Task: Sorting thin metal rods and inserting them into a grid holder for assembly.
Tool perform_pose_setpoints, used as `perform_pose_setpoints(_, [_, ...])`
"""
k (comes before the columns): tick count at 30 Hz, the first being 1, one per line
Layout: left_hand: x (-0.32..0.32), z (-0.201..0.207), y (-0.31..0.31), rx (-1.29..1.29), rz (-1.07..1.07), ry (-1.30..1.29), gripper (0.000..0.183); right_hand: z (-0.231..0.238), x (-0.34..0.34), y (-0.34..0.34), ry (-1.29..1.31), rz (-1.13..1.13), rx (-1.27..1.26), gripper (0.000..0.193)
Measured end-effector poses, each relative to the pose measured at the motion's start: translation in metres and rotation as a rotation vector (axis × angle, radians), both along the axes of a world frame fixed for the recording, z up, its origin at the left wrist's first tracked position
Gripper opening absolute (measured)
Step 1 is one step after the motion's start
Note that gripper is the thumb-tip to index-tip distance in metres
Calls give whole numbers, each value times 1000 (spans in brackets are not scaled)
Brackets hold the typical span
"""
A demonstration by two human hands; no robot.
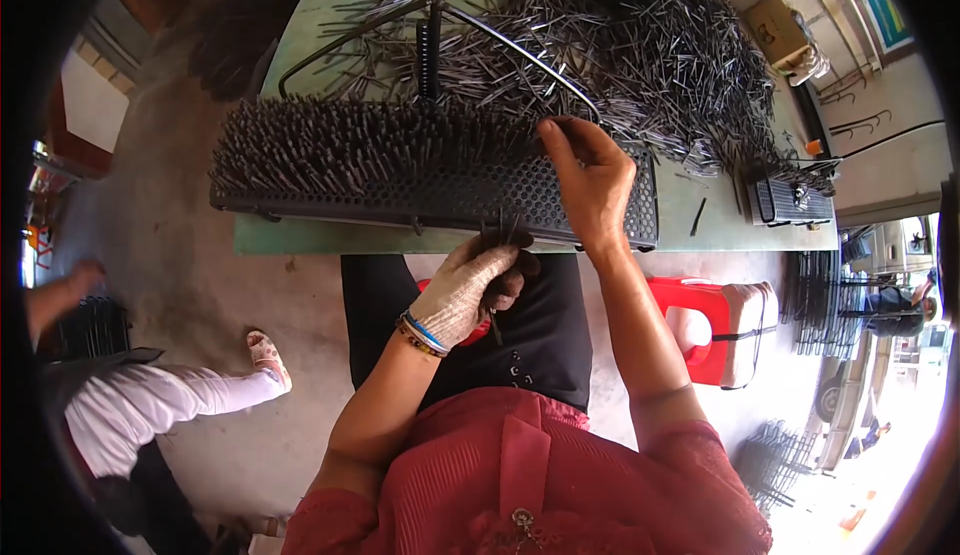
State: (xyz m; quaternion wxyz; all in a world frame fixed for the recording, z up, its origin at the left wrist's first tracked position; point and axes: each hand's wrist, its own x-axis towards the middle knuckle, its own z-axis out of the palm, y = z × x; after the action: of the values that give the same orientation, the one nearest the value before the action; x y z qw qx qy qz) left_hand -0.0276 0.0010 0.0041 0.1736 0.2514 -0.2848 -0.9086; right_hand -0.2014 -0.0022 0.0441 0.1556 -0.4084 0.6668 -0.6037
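A long black tray [470, 193] full of round holes lies along the table's near edge. Thin dark metal rods [330, 145] stand upright and close together in its left and middle part, while bare holes show toward the right. My left hand [465, 290], in a pale knitted glove with darkened fingers, is closed around several thin dark rods [503, 227] just below the tray's front edge. Above the right part of the tray, my bare right hand [597, 183] has its thumb and forefinger pinched beside the last standing rods. Whatever the pinch holds is too small to make out.
A large heap of loose rods [640, 45] covers the green table [300, 240] behind the tray. A metal stand with a spring [428, 60] rises at the back. Another tray [790, 200] sits right, near a red stool [690, 320]. Another person's leg [215, 393] shows at left.
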Motion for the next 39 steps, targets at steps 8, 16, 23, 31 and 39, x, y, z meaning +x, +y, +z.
perform_pose_setpoints(8, [4, 3, 1, 91, 39, -84, 18, -3, 5, -6, 139, -55, 6, 17])
perform_pose_setpoints(16, [7, 0, -1, 110, 33, -65, 16, -10, 6, -8, 401, 75, -5, 15])
perform_pose_setpoints(23, [9, 0, -2, 91, 53, -82, 15, -14, 7, -11, 525, 103, -27, 17])
perform_pose_setpoints(31, [9, 1, -3, 62, 67, -13, 18, -15, 3, -9, 732, 171, -157, 20])
perform_pose_setpoints(39, [11, 18, -12, 253, 458, 221, 21, -3, 6, 79, 723, 547, -82, 43])
